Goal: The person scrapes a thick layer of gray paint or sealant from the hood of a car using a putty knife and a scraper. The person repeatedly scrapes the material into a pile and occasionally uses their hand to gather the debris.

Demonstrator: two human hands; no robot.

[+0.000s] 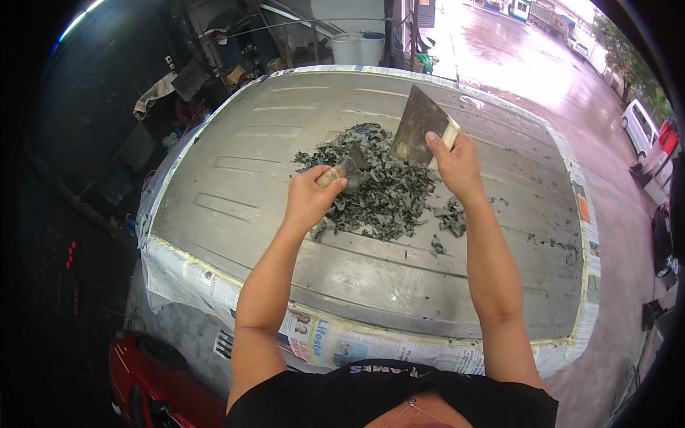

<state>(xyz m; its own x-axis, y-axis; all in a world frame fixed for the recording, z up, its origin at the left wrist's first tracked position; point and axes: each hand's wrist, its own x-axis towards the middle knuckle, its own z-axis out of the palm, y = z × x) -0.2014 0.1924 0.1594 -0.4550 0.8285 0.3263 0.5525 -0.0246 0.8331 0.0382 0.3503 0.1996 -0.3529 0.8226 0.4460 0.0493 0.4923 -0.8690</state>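
A pile of grey and dark paint scrapings (389,203) lies on the ribbed metal vehicle roof (250,185) in front of me. My left hand (307,200) is closed round the pale handle of a putty knife (332,175), whose dark blade is over the pile's left side. In my right hand (458,167) is a wide flat scraper (422,125), gripped by its pale back edge and tilted up. Its lower corner comes down at the pile's upper right; whether it touches the roof I cannot tell.
Taped newspaper (214,285) covers the roof's edges. Smaller scrapings (451,216) lie right of the pile. Buckets (357,48) stand beyond the far edge. A red vehicle (160,381) is at lower left, a white van (640,127) on the wet pavement at right.
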